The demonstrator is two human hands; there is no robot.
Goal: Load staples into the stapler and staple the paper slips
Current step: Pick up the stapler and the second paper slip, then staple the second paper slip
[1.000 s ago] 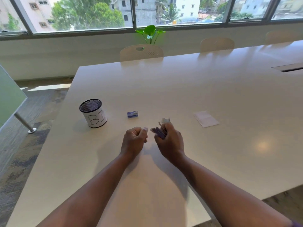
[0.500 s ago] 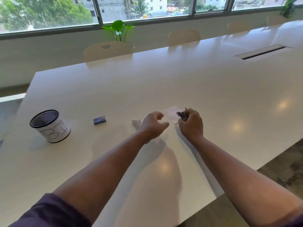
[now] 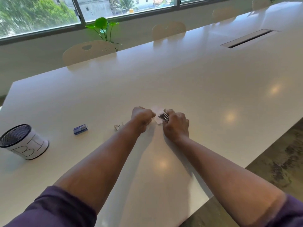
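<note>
A: What is the right hand (image 3: 176, 124) doing?

B: It is wrapped around the stapler (image 3: 163, 116), whose metal end sticks out past the fingers toward the left hand (image 3: 142, 115). The stapler is up in that grasp, just above the tabletop (image 3: 196, 89).

A: And the left hand?

B: Curled into a loose fist just beside the right one, fingertips pinched together. Whether it holds anything I cannot tell; the fingers hide it.

A: Where are the paper slips?

B: A white paper slip (image 3: 157, 120) lies flat on the tabletop between the two hands, partly covered by both, right under the stapler's tip.

A: Anything else close by?

B: Just behind the left wrist, on its outer side, sits a small shiny metal bit (image 3: 118, 126), too blurred to name. Further out to the left of that hand lies a small blue staple box (image 3: 80, 129), and well beyond it a black-rimmed mesh cup (image 3: 23, 141) wrapped in white paper with letters drawn on.
</note>
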